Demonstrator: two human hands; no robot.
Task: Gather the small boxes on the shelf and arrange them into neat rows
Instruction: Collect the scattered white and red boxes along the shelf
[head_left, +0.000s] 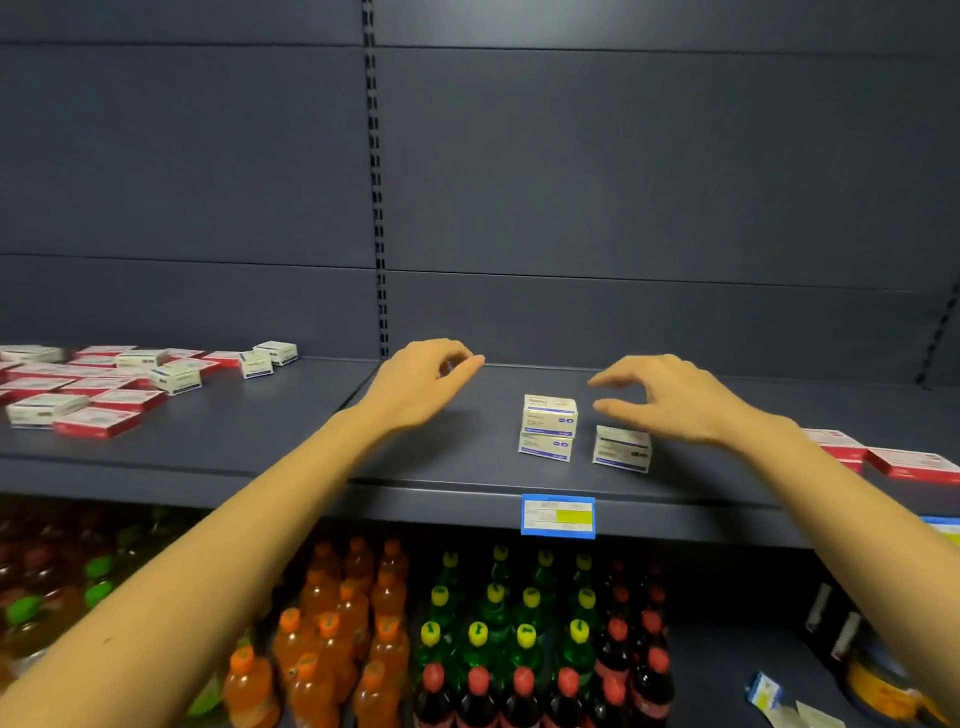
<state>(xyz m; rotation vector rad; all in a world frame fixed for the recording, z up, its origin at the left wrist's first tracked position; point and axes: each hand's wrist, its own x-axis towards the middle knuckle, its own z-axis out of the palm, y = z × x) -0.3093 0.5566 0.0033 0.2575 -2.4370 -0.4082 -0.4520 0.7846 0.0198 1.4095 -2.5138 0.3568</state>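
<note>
From the head camera, the dark shelf (249, 436) carried a stack of 2 white boxes (548, 428) near its front edge, 1 squarely on top of the other. Just to their right lay a single white box (622, 448), apart from the stack and turned slightly askew.

The right hand (670, 400) hovered over that single box, fingers and thumb spread apart and curved, gripping nothing. The left hand (426, 379) hung above bare shelf to the left of the stack, fingers loosely curled and holding nothing.

Far left, a scattered heap of white and red boxes (104, 387) lay at mixed angles. At the right edge sat flat red boxes (904, 462).

A blue-framed price label (558, 515) was fixed to the shelf lip. Below stood orange bottles (332, 639), green bottles (509, 613) and dark red-capped bottles (623, 675).
</note>
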